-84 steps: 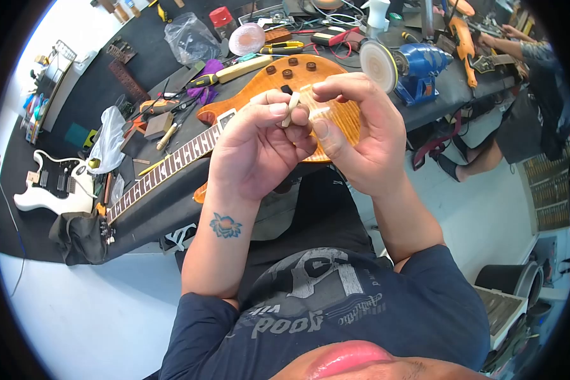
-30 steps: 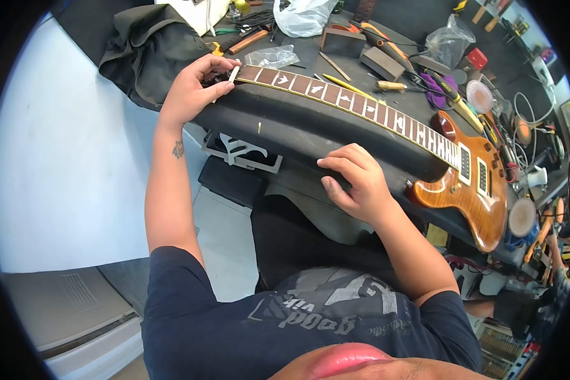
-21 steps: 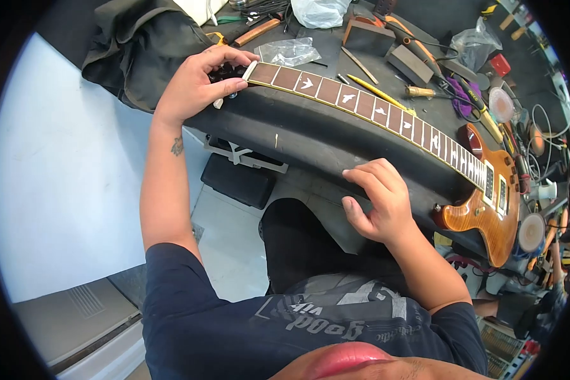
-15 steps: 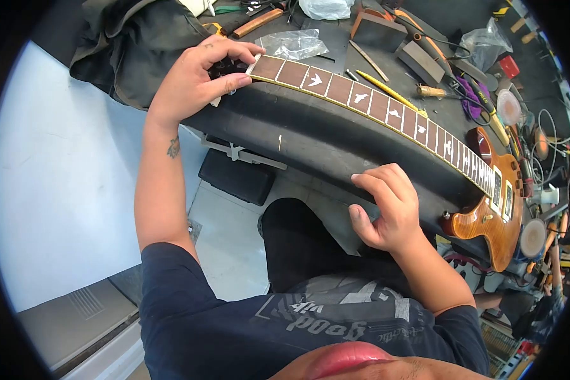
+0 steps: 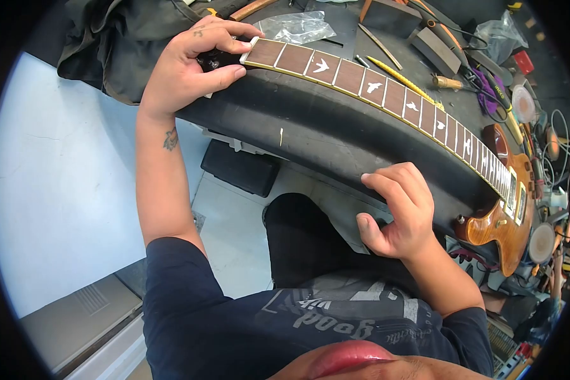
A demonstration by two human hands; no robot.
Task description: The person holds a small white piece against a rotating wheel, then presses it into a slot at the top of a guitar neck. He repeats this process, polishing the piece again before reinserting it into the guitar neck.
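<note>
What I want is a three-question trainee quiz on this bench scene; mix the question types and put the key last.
1. Which of the person's hands is at the nut?

2. True or false: the fretboard bears light bird-shaped inlays.

3. Pick one. In relation to the guitar, the right hand is:
A) gripping its body
B) pressing on its frets
C) apart from it

Key: 1. The left hand. 2. True. 3. C.
</note>
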